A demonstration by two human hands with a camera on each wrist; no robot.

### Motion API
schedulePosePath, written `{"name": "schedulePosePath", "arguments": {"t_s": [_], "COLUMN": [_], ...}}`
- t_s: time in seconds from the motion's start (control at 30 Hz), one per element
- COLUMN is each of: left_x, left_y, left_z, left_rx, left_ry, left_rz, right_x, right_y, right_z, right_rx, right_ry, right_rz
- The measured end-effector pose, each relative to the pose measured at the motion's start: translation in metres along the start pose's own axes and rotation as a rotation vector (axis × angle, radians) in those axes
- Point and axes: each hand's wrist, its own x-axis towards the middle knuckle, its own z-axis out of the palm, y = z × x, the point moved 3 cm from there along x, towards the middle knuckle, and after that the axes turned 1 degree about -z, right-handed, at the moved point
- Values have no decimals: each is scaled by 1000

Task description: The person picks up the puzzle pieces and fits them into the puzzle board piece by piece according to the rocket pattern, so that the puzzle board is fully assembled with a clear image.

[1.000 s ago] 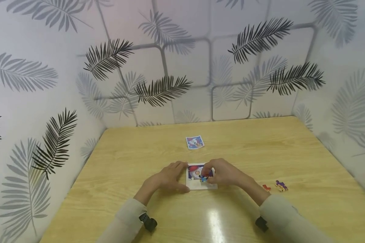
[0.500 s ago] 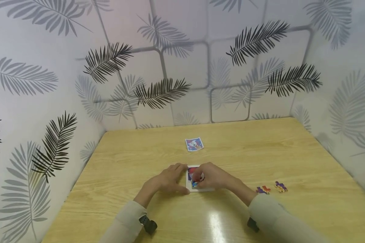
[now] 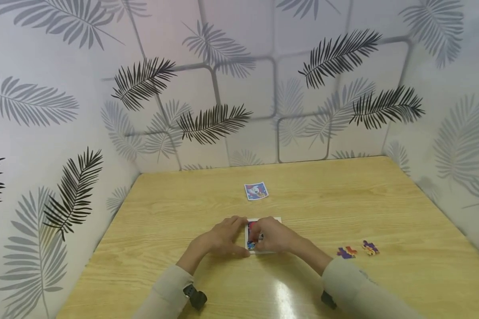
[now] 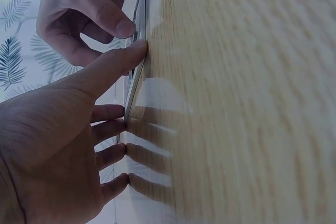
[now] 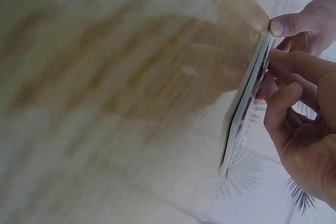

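Observation:
A small jigsaw puzzle in a white-rimmed tray [image 3: 278,219] lies on the wooden table, mostly covered by my right hand [image 3: 277,235]. That hand's curled fingers hold a blue puzzle piece [image 3: 251,245] down at the tray's lower left corner; most of the piece is hidden beneath them. With fingers spread, my left hand [image 3: 223,237] rests at the tray's left side, thumb at the near corner and index finger at the far one. The left wrist view shows the left thumb [image 4: 137,48] touching the tray's edge and the other fingertips down on the table.
Beyond the tray lies a square picture card [image 3: 256,191] with a white cartoon figure. Several loose puzzle pieces [image 3: 346,252] in purple, red and yellow lie to the right of my right forearm. A leaf-patterned wall [image 3: 255,141] stands behind the table [image 3: 175,195].
My right hand has moved left across the tray with the blue puzzle piece, to the lower left corner. Its forearm has uncovered more of the loose pieces. The left hand stays in place.

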Motion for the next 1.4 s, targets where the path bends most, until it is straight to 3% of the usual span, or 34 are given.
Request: {"name": "schedulePosePath", "arguments": {"t_s": [0.83,1.07,1.23,1.4], "left_x": [-1,0,1,1], "left_y": [3,2,3,4], "left_z": [-1,1,0,-2], "left_rx": [-12,-5,12,13], "left_ry": [-16,-18,-13,-9], "left_rz": [-20,-17,-11,-15], "right_x": [-2,-6,-12,-20], "right_y": [-4,-7,-4,5], "right_z": [1,0,-6,-12], "right_rx": [-142,-103,-78,-6], "right_ry": [20,-35,-78,-72], "right_rz": [56,106,62,-15]}}
